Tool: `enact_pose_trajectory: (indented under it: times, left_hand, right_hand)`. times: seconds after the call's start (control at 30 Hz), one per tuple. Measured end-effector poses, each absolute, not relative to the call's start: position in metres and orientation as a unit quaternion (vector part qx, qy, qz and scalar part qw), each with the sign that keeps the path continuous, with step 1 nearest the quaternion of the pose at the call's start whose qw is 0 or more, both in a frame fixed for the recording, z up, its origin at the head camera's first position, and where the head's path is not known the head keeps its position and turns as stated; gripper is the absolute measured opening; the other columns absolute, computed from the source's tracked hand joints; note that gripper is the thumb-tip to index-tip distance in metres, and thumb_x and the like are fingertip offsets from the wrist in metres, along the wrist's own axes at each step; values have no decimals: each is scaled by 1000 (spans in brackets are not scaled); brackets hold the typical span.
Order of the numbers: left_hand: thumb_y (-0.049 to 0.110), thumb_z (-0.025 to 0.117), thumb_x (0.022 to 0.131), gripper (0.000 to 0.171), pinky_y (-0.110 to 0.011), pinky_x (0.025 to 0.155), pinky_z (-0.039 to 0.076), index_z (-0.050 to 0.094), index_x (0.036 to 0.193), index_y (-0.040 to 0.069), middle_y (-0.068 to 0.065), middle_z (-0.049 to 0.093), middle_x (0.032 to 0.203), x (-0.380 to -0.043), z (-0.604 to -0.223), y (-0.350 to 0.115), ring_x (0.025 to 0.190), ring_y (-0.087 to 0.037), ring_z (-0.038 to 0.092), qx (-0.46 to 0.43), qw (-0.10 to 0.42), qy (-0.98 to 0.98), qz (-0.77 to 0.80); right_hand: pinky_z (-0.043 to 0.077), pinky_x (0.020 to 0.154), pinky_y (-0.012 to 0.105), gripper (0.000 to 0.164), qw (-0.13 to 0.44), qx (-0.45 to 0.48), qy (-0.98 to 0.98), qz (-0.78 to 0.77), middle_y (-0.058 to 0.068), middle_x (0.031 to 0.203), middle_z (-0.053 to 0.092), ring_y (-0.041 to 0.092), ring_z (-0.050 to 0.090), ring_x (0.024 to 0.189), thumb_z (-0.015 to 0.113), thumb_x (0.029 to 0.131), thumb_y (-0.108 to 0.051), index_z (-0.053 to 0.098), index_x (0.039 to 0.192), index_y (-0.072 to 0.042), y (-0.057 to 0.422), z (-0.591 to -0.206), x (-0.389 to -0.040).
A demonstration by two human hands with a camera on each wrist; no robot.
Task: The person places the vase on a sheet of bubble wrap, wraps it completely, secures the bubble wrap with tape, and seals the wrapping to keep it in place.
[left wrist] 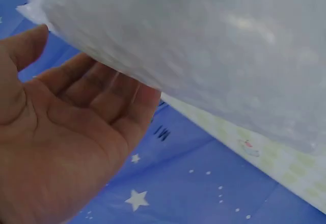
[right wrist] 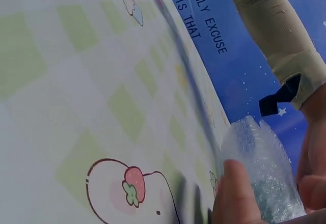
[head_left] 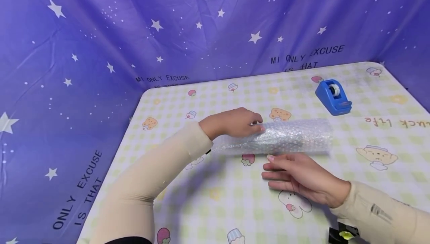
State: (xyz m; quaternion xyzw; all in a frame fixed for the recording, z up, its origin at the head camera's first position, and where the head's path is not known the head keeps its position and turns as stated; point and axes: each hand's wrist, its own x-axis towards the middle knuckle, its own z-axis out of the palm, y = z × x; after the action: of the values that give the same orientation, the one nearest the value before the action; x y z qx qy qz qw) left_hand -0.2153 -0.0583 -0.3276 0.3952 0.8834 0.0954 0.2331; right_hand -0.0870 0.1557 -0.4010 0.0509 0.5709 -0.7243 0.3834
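Observation:
A roll of clear bubble wrap (head_left: 295,136) lies lengthwise across the middle of the table in the head view. My left hand (head_left: 235,122) reaches over its left part. In the left wrist view the lightly bent fingers (left wrist: 109,89) of that hand touch the edge of the wrap, their tips partly hidden behind it, and the thumb stands apart. My right hand (head_left: 302,178) is on the near side of the roll, fingers extended and spread, holding nothing. One end of the bubble wrap (right wrist: 265,173) shows beyond the right fingers in the right wrist view.
At the back right stands a blue tape dispenser (head_left: 334,97) with a roll of tape in it. The table (head_left: 215,199) has a green-checked cover with cartoon prints. A purple star-printed curtain (head_left: 201,24) hangs behind and to the left.

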Motion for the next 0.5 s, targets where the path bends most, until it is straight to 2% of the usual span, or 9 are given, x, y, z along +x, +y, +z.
enact_pose_trajectory:
  times: [0.07, 0.13, 0.27, 0.37, 0.5]
  left_hand:
    - [42, 42, 110, 37, -29, 95, 48, 64, 127, 18, 7, 67, 110, -220, -329, -58, 102, -8, 64, 389, 259, 879, 94]
    - [44, 43, 109, 40, -29, 99, 48, 64, 133, 19, 9, 67, 118, -223, -328, -58, 110, -7, 64, 382, 274, 878, 90]
    - [46, 46, 108, 48, -31, 101, 49, 61, 141, 15, 2, 67, 133, -226, -327, -61, 118, -10, 64, 374, 289, 877, 88]
    - [50, 49, 106, 55, -30, 96, 51, 56, 145, 12, -1, 68, 131, -225, -328, -64, 102, -13, 71, 351, 309, 877, 107]
    - [52, 52, 104, 58, -30, 83, 57, 55, 140, 7, -8, 72, 109, -221, -332, -68, 77, -19, 74, 303, 342, 874, 163]
  right_hand:
    - [56, 100, 41, 86, 372, 61, 569, -731, 23, 144, 54, 23, 67, 122, 62, 103, -40, 17, 157, 10, 156, -401, -88]
    - [55, 100, 42, 87, 363, 63, 568, -736, 25, 146, 52, 23, 67, 123, 61, 103, -41, 15, 158, 9, 157, -401, -90]
    - [54, 101, 42, 85, 347, 56, 573, -740, 28, 152, 46, 23, 66, 125, 58, 104, -43, 19, 156, 10, 160, -400, -98]
    - [54, 101, 42, 84, 345, 49, 586, -732, 29, 151, 45, 24, 66, 126, 57, 104, -46, 23, 154, 12, 164, -398, -107]
    - [55, 100, 43, 85, 349, 38, 613, -707, 25, 143, 49, 23, 68, 121, 55, 103, -50, 25, 152, 12, 168, -394, -122]
